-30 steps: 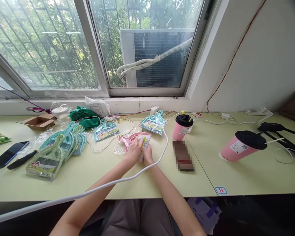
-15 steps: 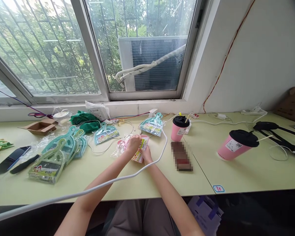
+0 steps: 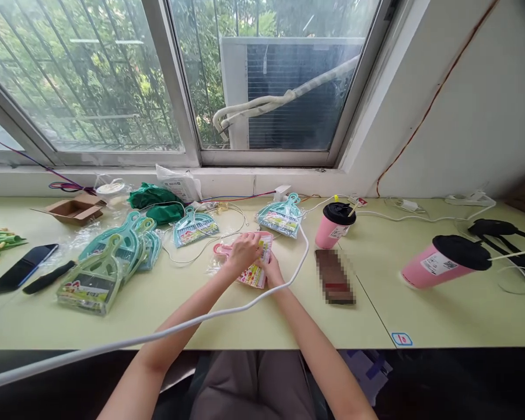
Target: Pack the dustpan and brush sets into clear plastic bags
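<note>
A pink dustpan-and-brush set (image 3: 252, 277) with a printed label lies at the middle of the table, partly in clear plastic wrap. Over its top reaches my left hand (image 3: 245, 249), fingers bent and pressed on the set. My right hand (image 3: 272, 271) grips the right edge of the same set; some of its fingers are hidden. Beyond the hands lie two wrapped blue dustpan sets, one to the left (image 3: 195, 227) and one to the right (image 3: 280, 219). Further left, several wrapped green and blue sets (image 3: 90, 283) overlap in a pile.
A white cable (image 3: 201, 319) crosses in front of my forearms. Two pink cups with black lids, one near (image 3: 330, 230) and one farther right (image 3: 437, 265), stand right of a blurred-out brown item (image 3: 336, 277). A phone (image 3: 21, 268), knife (image 3: 48, 277) and cardboard box (image 3: 76, 209) lie left.
The pink set has turned in my hands, showing more of its printed label. My left hand rose into a fist shape, then came down flatter on the set. The camera view shifted slightly.
</note>
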The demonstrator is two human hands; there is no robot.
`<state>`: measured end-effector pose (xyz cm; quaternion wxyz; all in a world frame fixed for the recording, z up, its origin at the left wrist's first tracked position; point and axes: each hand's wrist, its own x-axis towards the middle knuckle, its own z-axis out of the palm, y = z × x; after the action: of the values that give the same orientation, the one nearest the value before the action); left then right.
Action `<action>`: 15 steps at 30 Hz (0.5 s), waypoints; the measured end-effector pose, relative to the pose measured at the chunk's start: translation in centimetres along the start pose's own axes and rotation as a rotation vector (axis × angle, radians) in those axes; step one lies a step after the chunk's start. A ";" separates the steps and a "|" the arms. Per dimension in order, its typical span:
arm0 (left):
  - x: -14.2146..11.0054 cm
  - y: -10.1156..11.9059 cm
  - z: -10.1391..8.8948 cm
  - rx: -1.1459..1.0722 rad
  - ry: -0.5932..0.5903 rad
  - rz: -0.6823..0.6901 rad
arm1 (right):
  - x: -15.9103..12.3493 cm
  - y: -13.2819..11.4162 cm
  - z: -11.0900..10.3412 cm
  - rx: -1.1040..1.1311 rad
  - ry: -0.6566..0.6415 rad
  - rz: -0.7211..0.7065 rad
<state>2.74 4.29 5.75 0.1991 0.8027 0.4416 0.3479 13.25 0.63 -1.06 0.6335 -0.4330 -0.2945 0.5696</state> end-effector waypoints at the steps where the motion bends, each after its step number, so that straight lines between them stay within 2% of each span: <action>1: -0.3 -0.4 -1.0 -0.079 0.119 0.012 | -0.3 -0.4 0.1 0.034 0.003 0.008; 2: -0.7 -1.0 -2.2 -0.170 0.283 0.000 | -0.5 -0.8 0.1 0.072 0.000 0.013; 4: -1.3 -2.9 -4.9 -0.371 0.679 -0.119 | -0.8 -1.8 0.1 0.146 -0.001 0.011; 5: -1.4 -4.0 -6.3 -0.492 0.828 -0.204 | -0.9 -2.2 0.1 0.181 -0.004 0.005; 6: -1.5 -5.1 -7.6 -0.652 0.889 -0.297 | -1.0 -2.6 0.0 0.215 -0.012 -0.007; 7: -1.4 -6.0 -8.6 -0.852 0.833 -0.381 | -1.0 -2.9 0.0 0.245 -0.024 -0.021; 8: -1.3 -6.7 -9.3 -1.076 0.673 -0.439 | -1.0 -3.1 0.0 0.269 -0.039 -0.032; 10: -1.0 -6.8 -9.3 -1.440 0.371 -0.442 | -1.2 -3.0 0.1 0.293 -0.076 -0.024; 12: -1.0 -5.6 -7.8 -1.645 0.244 -0.405 | -1.6 -2.5 0.5 0.280 -0.125 0.031; 15: -2.0 -3.2 -4.4 -1.784 0.021 -0.337 | -2.4 -1.3 1.1 0.223 -0.211 0.128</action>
<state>-3.03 4.35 6.01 0.7910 0.2720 0.1214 0.5344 12.46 -1.47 0.89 0.6057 -0.3155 -0.2663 0.6803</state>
